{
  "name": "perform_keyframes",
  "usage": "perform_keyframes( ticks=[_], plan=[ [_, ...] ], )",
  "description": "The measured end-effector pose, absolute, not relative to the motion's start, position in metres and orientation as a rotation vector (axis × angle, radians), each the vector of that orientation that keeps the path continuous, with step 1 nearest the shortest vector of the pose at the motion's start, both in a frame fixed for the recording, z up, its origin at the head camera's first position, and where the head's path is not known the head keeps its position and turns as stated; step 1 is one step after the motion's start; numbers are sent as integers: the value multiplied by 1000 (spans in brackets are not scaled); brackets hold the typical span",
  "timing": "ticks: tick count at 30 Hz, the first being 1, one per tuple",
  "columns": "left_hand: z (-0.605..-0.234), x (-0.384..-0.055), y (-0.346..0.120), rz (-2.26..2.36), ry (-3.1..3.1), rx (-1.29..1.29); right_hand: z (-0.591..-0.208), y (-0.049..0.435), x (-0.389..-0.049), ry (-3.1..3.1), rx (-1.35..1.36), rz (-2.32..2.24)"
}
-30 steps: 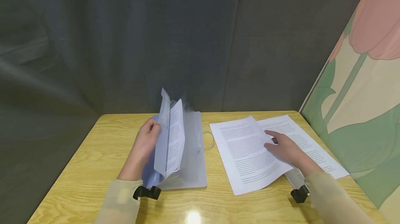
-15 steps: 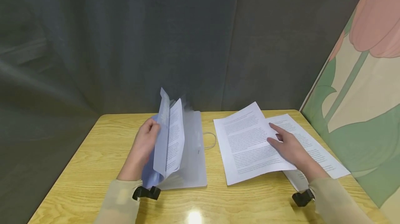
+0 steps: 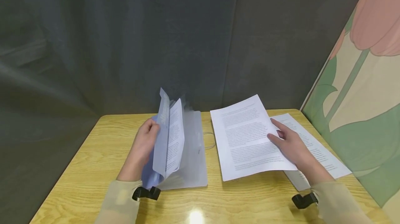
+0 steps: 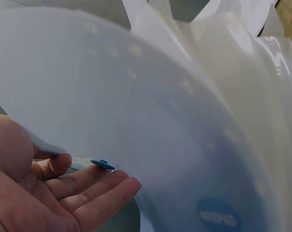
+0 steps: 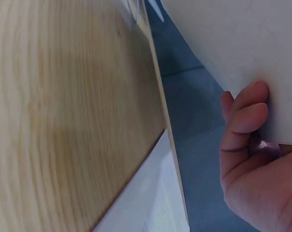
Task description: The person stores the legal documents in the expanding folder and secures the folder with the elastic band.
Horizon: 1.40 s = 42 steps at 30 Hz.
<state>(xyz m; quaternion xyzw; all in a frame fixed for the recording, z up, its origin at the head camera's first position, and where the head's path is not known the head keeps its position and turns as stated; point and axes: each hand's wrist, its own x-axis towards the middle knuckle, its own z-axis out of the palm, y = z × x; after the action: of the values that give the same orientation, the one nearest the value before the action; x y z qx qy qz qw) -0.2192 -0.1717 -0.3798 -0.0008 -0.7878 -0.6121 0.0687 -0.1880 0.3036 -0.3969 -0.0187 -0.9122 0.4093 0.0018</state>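
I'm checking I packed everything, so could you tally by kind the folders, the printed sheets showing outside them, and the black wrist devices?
Folders: 1, the translucent folder
Printed sheets outside: 2, the held sheet and the table sheet
Black wrist devices: 2, left device and right device
Total: 5 visible

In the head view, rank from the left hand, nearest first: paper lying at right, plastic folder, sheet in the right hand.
1. Plastic folder, gripped by the left hand.
2. Sheet in the right hand, right of the folder.
3. Paper lying at right, by the right edge of the table.
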Motion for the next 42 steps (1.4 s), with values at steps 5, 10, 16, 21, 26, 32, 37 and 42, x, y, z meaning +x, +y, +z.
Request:
perform_keyframes(
  ticks=[5,10,16,21,26,32,37,42],
  plan=[
    [-380,-219,-171,-1838,-2373,-2,-391,290,-187,-2805,-75,1414],
    [-383,-221,-172,-1837,-2371,-23,-386,279,-187,-2761,-68,1477],
    [-384,-222,-173,-1848,-2360,-41,-380,263,-191,-2679,-70,1615],
    [-383,-221,-172,-1841,-2361,-42,-376,248,-194,-2657,-63,1644],
    [-383,-221,-171,-1844,-2360,-34,-374,234,-198,-2640,-50,1686],
    [-386,-223,-171,-1839,-2359,-31,-371,219,-204,-2641,-31,1711],
    [-385,-223,-169,-1841,-2357,-33,-370,210,-208,-2627,6,1731],
    [-386,-224,-169,-1834,-2356,-37,-368,202,-212,-2634,30,1718]
  ],
)
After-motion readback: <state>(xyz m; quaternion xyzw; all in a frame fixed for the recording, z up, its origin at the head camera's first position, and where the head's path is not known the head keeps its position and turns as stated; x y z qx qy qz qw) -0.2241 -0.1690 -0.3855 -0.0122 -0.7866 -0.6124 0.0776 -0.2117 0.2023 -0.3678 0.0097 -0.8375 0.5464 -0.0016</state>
